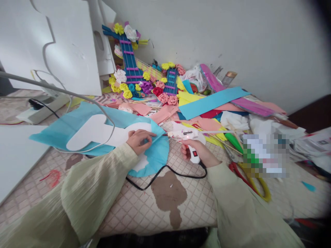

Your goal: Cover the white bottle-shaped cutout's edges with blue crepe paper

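Observation:
My right hand [198, 151] is wrapped around the handle of a white hot glue gun [183, 133], its nozzle pointing left at the blue paper's edge and a clear glue stick out the back. My left hand [141, 139] is closed in a pinch on a fold of blue crepe paper [161, 153], close to the nozzle. Under that hand lies a white guitar-shaped cutout [89, 132] on the crepe paper. Along its rounded right end, the paper is folded over the rim in pleats. What the left fingertips press is partly hidden.
Paper-flower-covered guitar shapes [129, 65] lean at the back wall. Scissors [248, 177] lie to the right, near a turquoise strip [213, 103] and scraps. A power strip [43, 106] and white boards [67, 41] stand left. The glue gun's black cord [155, 177] loops across the tablecloth.

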Action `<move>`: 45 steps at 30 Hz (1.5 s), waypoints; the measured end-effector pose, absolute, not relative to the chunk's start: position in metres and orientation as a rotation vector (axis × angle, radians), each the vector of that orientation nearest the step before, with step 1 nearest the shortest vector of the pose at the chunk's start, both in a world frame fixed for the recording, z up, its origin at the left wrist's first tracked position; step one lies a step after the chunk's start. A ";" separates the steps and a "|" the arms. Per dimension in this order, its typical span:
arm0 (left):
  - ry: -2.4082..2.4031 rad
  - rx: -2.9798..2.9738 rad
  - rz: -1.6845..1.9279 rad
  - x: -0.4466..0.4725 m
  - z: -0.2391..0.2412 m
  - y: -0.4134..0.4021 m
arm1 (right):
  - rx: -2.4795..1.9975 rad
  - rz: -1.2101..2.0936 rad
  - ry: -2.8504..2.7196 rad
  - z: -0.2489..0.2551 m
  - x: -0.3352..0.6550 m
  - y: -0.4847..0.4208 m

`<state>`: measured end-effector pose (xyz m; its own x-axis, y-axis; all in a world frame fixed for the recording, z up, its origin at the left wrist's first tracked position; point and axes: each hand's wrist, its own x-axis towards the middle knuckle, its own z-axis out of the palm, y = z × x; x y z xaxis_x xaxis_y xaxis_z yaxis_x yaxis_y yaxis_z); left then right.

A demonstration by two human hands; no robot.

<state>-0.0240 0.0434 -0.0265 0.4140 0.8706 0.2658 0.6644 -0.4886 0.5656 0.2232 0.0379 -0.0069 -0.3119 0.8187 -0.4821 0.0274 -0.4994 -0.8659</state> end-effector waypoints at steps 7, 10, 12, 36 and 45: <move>1.338 2.318 0.722 -0.024 -0.026 0.043 | -1.378 1.833 -1.088 -0.007 0.224 0.040; 1.363 2.311 0.702 -0.024 -0.026 0.043 | -1.394 1.823 -1.077 -0.007 0.223 0.040; 1.374 2.302 0.697 -0.024 -0.027 0.043 | -1.400 1.806 -1.083 -0.006 0.223 0.039; 1.209 2.446 0.735 -0.028 -0.033 0.047 | -1.395 1.394 -1.282 0.016 0.230 0.028; 1.345 2.493 0.675 -0.023 -0.033 0.043 | -1.380 1.412 -1.221 0.010 0.231 0.029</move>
